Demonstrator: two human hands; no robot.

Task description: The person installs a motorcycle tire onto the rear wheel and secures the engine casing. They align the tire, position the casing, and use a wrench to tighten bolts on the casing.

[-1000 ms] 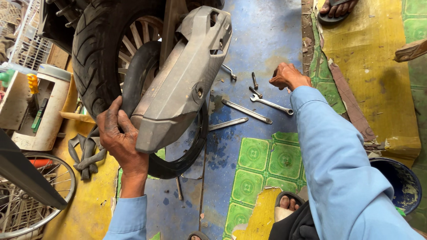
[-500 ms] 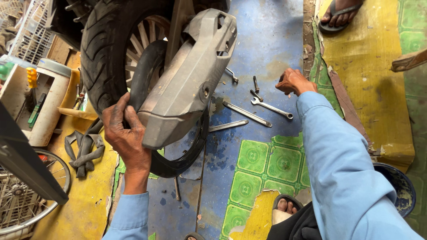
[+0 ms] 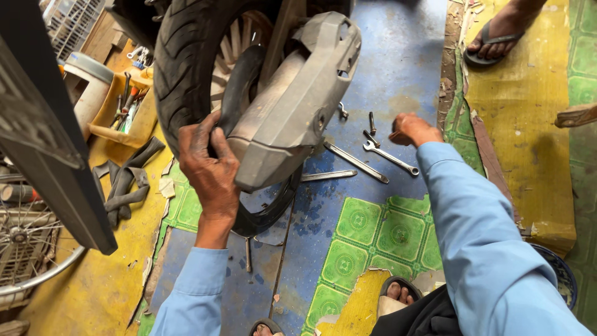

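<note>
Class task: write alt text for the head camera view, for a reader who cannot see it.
A person in blue sleeves grips a black inner tube beside a scooter's rear tyre with the left hand. The right hand is closed over tools on the blue floor: a spanner and metal levers lie below the grey engine cover.

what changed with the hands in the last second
The right hand stays closed by the wrenches on the floor; what it holds is unclear. The view swung left, so it only looks shifted. The left hand keeps its grip on the black inner tube beside the grey engine cover. The wrenches lie as before.
</note>
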